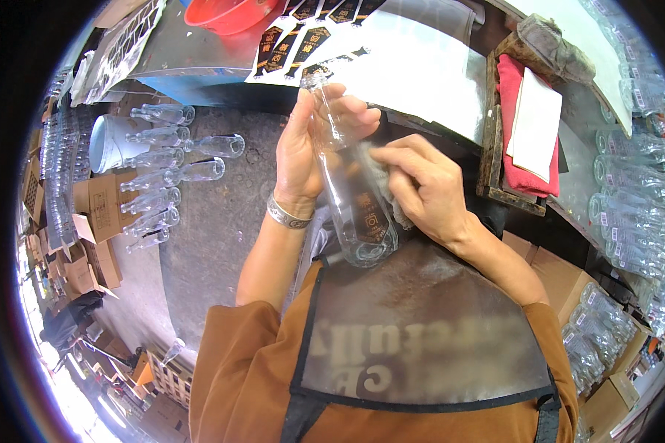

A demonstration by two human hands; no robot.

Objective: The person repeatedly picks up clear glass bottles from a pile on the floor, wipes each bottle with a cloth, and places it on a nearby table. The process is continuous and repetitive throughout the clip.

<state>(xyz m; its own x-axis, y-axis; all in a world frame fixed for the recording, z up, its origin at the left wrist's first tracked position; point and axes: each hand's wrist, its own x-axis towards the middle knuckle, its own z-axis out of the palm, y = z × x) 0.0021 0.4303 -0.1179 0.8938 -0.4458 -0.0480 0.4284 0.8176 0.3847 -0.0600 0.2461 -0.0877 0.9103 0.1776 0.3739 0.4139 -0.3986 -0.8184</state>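
A clear glass bottle (340, 177) slants across the middle of the view, its neck up and its base toward my apron. My left hand (298, 148) is closed round its neck and shoulder, thumb on one side. On the lower part of the bottle shows a black label (373, 218) with gold-orange print. Pressed to the bottle's right side is a pale grey cloth (384, 183), bunched under the bent fingers of my right hand (430, 188). The bottle and my fingers hide part of this cloth.
Ahead on the bench lie a sheet of black labels (303, 44) and a red basin (233, 13). A wooden stand (490, 166) holds a folded red cloth (508, 133) and a crumpled grey rag (558, 50). Several bottles (159, 159) and a white bucket (111, 140) are at left; more bottles (635, 214) line the right.
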